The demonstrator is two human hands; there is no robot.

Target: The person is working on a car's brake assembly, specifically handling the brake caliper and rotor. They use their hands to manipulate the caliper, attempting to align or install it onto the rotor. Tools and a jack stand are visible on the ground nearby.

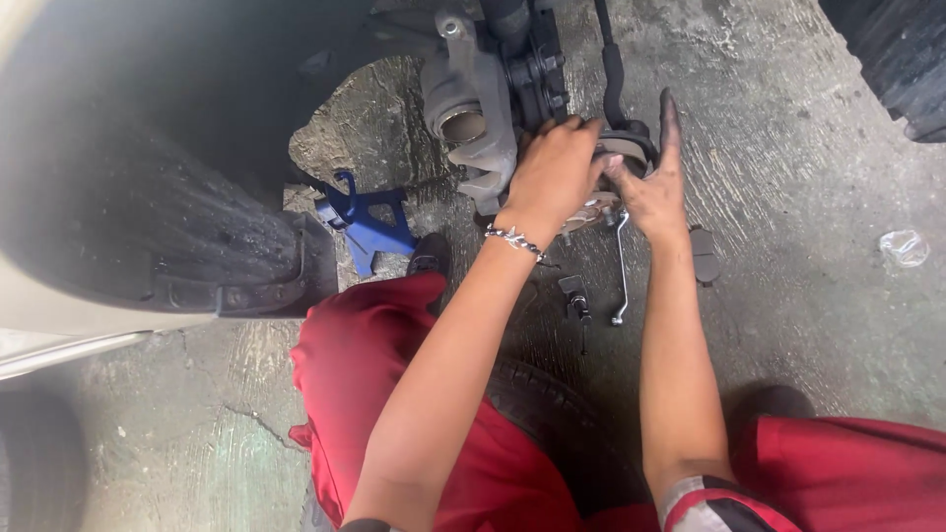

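Reds, blue and grey under the wheel arch

I see red trousers [394, 394], a blue jack stand [367, 222], a dull grey brake caliper [473, 108], a silver chain bracelet [514, 239], black grease on my right hand [650, 192], and stained grey concrete floor [788, 167].
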